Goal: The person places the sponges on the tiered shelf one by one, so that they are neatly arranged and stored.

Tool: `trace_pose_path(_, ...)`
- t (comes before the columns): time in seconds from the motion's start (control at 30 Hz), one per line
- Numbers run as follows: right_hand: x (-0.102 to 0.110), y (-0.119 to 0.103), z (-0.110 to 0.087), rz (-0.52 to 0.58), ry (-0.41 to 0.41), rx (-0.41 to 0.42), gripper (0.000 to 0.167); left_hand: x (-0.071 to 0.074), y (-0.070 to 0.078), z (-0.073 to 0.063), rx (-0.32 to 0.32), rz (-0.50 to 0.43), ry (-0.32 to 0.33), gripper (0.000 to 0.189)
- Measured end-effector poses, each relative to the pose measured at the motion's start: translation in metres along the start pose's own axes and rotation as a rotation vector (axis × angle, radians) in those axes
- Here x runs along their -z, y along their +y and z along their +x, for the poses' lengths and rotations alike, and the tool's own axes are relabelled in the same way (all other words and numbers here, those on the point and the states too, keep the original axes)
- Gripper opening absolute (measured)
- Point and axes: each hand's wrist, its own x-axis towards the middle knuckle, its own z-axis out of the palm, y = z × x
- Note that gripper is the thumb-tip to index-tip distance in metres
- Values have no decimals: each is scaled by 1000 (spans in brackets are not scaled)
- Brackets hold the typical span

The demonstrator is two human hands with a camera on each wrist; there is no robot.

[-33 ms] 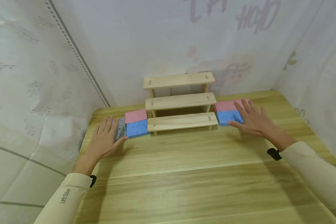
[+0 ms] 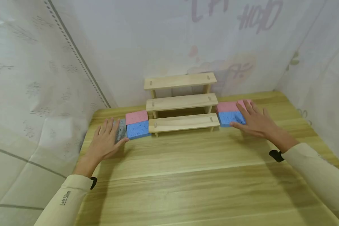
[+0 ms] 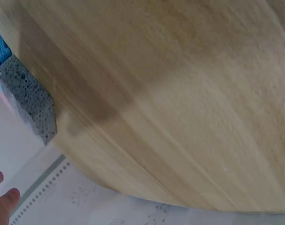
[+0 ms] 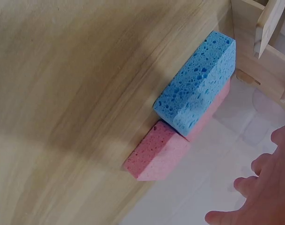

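Note:
My left hand [image 2: 103, 141], fingers straight and spread, is over the left edge of a grey sponge [image 2: 122, 130]. The left wrist view shows a gap between that hand's fingertips and the grey sponge [image 3: 30, 98]. Beside it lie a blue sponge [image 2: 138, 129] and a pink sponge [image 2: 137, 117]. On the other side, my right hand [image 2: 255, 122] is spread above a second blue sponge [image 2: 231, 118], a pink sponge [image 2: 227, 106] behind it and another pink sponge [image 4: 156, 150], partly covered in the head view. Neither hand holds anything.
Between the sponge groups stands a three-step wooden shelf [image 2: 183, 123] close to the back wall. Printed white cloth [image 2: 115, 40] hangs behind and at both sides of the wooden table [image 2: 180, 175]. Each wrist wears a black strap.

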Motion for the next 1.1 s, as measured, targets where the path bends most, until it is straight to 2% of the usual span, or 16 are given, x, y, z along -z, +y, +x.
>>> trace_pose_path(0.1, -1, 5, -2, 13, -2, -12, 93, -5, 3, 4, -2, -23, -18, 88)
trace_pose_path(0.2, 1, 5, -3, 26, -5, -23, 92, -4, 2, 6, 4, -51, -35, 89)
trace_pose_path(0.37, 4, 8, -6, 16, -7, -48, 95, -3, 3, 14, 7, -78, -24, 89)
trace_pose_path(0.57, 10, 12, -7, 8, 0, -69, 95, 2, 7, 28, -9, -102, -23, 88)
trace_pose_path(0.8, 16, 10, -1, 10, -25, -54, 93, 14, 14, 39, 1, -112, -79, 88)
trace_pose_path(0.93, 21, 9, 4, 33, -44, -50, 93, 20, 16, 46, 23, -119, -94, 88)
trace_pose_path(1.1, 22, 12, 14, 95, -61, -75, 94, 23, 16, 53, 86, -153, -108, 88)
